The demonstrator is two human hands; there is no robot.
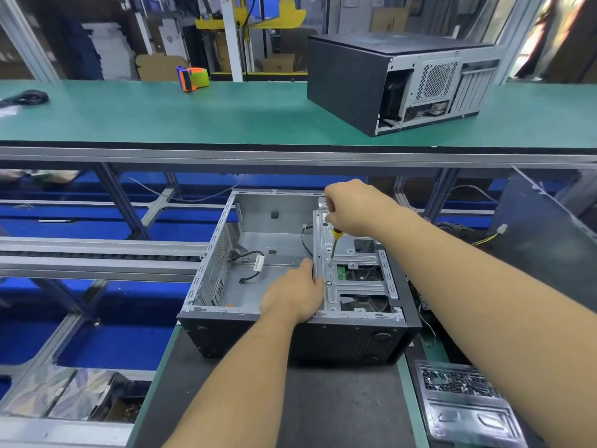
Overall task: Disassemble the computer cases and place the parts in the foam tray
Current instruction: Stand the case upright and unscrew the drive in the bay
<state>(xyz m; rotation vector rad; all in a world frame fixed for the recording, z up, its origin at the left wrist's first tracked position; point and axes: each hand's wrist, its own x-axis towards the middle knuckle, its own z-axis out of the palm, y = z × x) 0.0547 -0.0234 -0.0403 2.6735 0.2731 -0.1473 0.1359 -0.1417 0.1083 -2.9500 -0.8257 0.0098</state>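
An open computer case (258, 240) lies on its side on the dark mat in front of me, its main bay nearly bare except for loose black cables. On its right side sits a silver drive cage (352, 279). My right hand (352, 208) grips a yellow-handled screwdriver (336, 242) held upright, its tip on a screw in the cage's left flange. My left hand (295, 294) holds the cage's left edge, fingers curled over it. A second, closed computer case (349, 82) stands on the green upper shelf at the back right.
A grey plastic tray (465, 399) with several small dark parts lies at the lower right. A removed dark side panel (542, 227) leans at the right beside loose wiring. A green tape dispenser (193, 78) sits on the upper shelf. Conveyor rails and blue bins lie to the left.
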